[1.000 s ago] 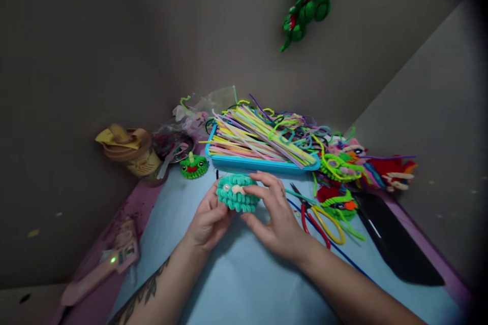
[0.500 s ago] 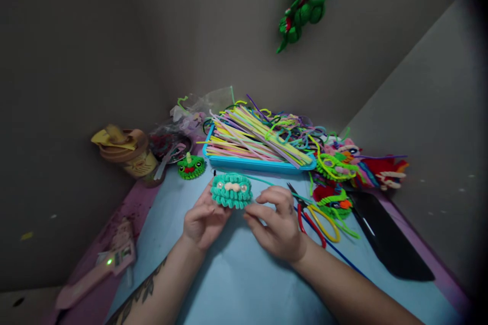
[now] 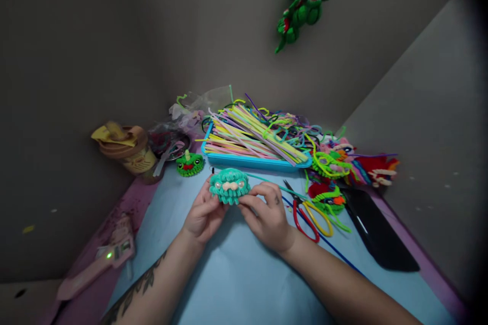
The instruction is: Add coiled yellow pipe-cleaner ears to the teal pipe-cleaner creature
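Note:
A teal pipe-cleaner figure [image 3: 230,194] with a peach bumpy mouth and two pale round eyes is held up above the blue table cover. My left hand [image 3: 206,213] grips it from the left side, thumb in front. My right hand [image 3: 267,213] pinches its lower right edge between thumb and fingers. Behind my right hand a teal pipe cleaner [image 3: 267,181] runs off toward the right. Scissors [image 3: 305,209] with one red and one yellow handle lie just right of that hand. A green pipe-cleaner figure [image 3: 189,164] sits at the back left.
A blue tray [image 3: 251,163] heaped with pastel pipe cleaners [image 3: 255,134] stands at the back. To the right are colourful pipe-cleaner figures [image 3: 328,198] and a black tray [image 3: 377,228]. On the left lie a pink glue gun [image 3: 102,264] with a green light and a lidded cup [image 3: 131,152].
My right hand has moved left and closed on the teal figure's right edge, where it was beside it. The figure has tipped slightly. The whole view has shifted a little.

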`<state>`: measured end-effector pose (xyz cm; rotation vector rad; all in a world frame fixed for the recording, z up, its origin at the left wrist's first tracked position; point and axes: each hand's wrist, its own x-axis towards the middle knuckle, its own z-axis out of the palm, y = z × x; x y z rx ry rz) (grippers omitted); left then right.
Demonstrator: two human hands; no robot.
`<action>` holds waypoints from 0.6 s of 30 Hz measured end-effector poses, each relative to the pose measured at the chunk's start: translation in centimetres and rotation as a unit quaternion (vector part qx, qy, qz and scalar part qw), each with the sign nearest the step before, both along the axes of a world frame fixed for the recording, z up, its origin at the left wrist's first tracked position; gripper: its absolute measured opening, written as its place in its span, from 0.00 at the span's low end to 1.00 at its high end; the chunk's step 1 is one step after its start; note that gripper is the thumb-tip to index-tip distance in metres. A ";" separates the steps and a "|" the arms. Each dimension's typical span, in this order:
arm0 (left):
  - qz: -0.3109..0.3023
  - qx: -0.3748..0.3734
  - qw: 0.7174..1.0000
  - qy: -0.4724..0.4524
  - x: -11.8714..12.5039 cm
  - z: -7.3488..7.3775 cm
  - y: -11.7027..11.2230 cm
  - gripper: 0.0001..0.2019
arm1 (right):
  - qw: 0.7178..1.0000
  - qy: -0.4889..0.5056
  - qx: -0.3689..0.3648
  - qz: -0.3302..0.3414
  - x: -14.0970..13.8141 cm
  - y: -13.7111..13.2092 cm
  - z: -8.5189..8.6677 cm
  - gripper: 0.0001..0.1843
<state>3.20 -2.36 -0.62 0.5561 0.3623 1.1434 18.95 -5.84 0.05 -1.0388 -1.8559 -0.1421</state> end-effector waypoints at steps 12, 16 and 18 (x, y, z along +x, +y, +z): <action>0.003 0.000 1.000 0.006 0.1 -0.3 0.0 0.23 | 1.000 -0.006 -0.024 -0.003 0.1 0.5 -0.2 0.08; 0.013 -0.004 1.000 -0.005 -0.1 0.1 0.0 0.23 | 0.994 0.079 -0.074 0.029 0.1 -0.7 2.2 0.12; 0.011 -0.013 1.000 -0.018 -0.3 0.1 0.1 0.23 | 0.965 0.184 -0.156 0.098 -0.1 -2.5 4.1 0.12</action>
